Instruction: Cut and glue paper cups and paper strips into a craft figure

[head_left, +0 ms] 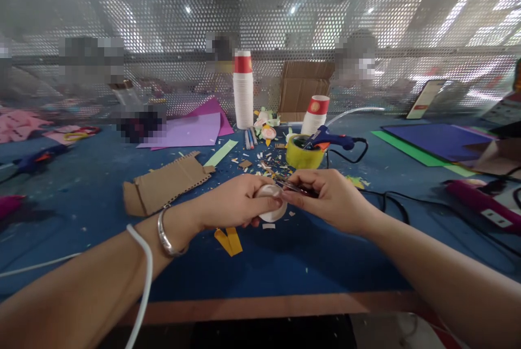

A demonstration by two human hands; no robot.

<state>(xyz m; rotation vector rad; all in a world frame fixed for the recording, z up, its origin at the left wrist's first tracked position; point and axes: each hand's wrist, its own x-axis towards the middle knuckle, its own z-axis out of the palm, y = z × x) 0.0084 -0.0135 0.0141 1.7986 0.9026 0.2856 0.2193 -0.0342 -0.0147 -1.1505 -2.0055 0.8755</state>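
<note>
My left hand [240,201] is closed on a small round white paper piece [268,216], perhaps a cup's base, with the thumb across its face. Close beside it on the right, my right hand [325,197] grips a dark metal tool [299,188], which looks like small scissors or tweezers. The tool's tip reaches the upper edge of the white piece. Fingers hide part of both things. Below the hands, a folded yellow strip [230,241] and a small white scrap [268,226] lie on the blue table [285,267].
Torn cardboard [166,183] lies left. Behind stand a tall paper cup stack [243,94], a shorter one [315,114], and a yellow tape roll [304,153] with a blue glue gun [331,138]. Paper scraps lie between. A magenta power strip [480,205] and black cables are at right.
</note>
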